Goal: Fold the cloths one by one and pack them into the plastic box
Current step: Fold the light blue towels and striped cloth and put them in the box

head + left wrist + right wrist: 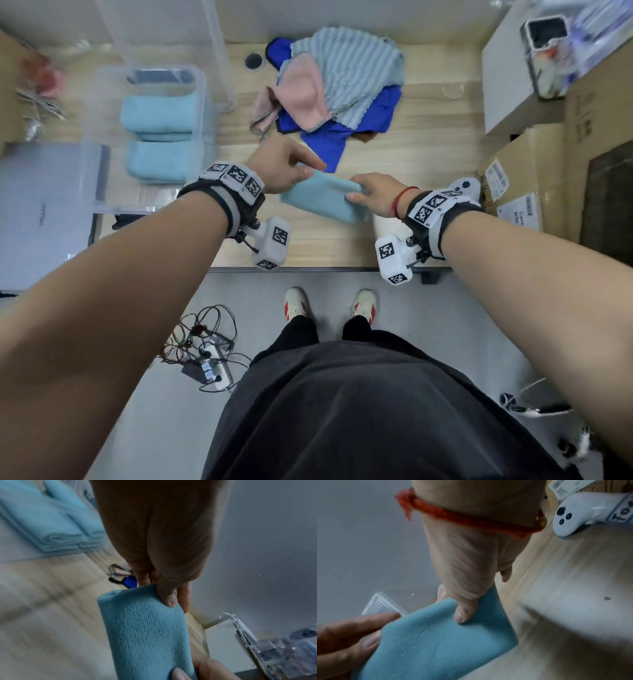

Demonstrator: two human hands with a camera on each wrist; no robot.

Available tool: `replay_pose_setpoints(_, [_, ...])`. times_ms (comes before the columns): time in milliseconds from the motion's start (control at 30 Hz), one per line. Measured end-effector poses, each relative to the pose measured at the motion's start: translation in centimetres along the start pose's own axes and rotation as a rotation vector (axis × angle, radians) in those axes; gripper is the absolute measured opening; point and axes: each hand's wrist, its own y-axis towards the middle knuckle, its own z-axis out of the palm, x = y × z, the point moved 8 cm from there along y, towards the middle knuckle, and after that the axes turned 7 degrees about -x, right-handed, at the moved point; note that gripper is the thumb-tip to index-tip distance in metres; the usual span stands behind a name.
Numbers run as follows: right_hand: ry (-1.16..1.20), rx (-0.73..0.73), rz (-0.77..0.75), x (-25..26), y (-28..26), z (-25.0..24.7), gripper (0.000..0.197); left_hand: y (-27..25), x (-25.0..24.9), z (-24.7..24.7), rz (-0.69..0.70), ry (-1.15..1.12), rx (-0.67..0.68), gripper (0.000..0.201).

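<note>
A: Where is the cloth in hand?

B: The folded light-blue cloth is held between both hands over the front middle of the table; whether its underside touches the wood I cannot tell. The left hand pinches its far-left corner, thumb on top in the left wrist view. The right hand pinches the right end, thumb pressed on the top face. Both grips are closed on the cloth, neither released.

A: What is the step, by your reading?

B: It looks folded and ready to carry, so I judge the job is moving it left into the plastic box. Keep both pinches through all the layers so the fold does not slip open, hold it level, and lower it flat.

A: Is there room in there?

B: Two folded blue cloths already lie in the box, one behind the other. The front part of the box floor looks free, though the clear walls are blurred. I would lift over the near-right rim rather than drag across it.

A: Anything to steer clear of?

B: The pile of unfolded cloths lies just behind the hands, its dark-blue edge close to the left fingers. Cardboard boxes crowd the right side; the path to the left looks open.
</note>
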Motion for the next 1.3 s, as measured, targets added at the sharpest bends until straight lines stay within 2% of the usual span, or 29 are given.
replay_pose_setpoints(133, [0.014, -0.088, 0.019, 0.4, 0.0, -3.5, 0.017, -0.7, -0.1, -4.1, -0.041, 0.132, -0.108, 0.022])
replay_pose_setpoints(333, [-0.018, -0.187, -0.077, 5.8, 1.6, -7.2, 0.026, -3.3, 1.4, -9.4, -0.101, 0.288, -0.236, 0.031])
replay_pose_setpoints(567, [0.034, -0.188, -0.141, 14.1, 6.1, -7.4, 0.022, -4.8, 8.0, -16.6, -0.219, 0.366, -0.270, 0.029])
replay_pose_setpoints(767, [-0.012, -0.229, -0.145, 22.1, 12.3, -5.6, 0.024, -4.8, 14.7, -23.6, -0.247, 0.395, -0.296, 0.026])
replay_pose_setpoints(900, [-0.090, -0.285, -0.128, 26.5, 16.7, -3.7, 0.023, -4.1, 20.3, -27.3, -0.259, 0.437, -0.283, 0.025])
replay_pose_setpoints(1033, [-0.198, -0.260, -0.108, 29.0, 20.2, -1.0, 0.037, -3.4, 25.0, -28.8, -0.242, 0.448, -0.228, 0.025])
replay_pose_setpoints(1133, [-0.379, -0.174, -0.076, 29.3, 21.9, 2.2, 0.037, -2.5, 27.9, -28.0, -0.216, 0.452, -0.135, 0.025])
replay_pose_setpoints(1300, [-0.735, -0.152, -0.103, 29.4, 23.0, 4.4, 0.034, -0.5, 30.2, -24.8, -0.117, 0.493, 0.035, 0.030])
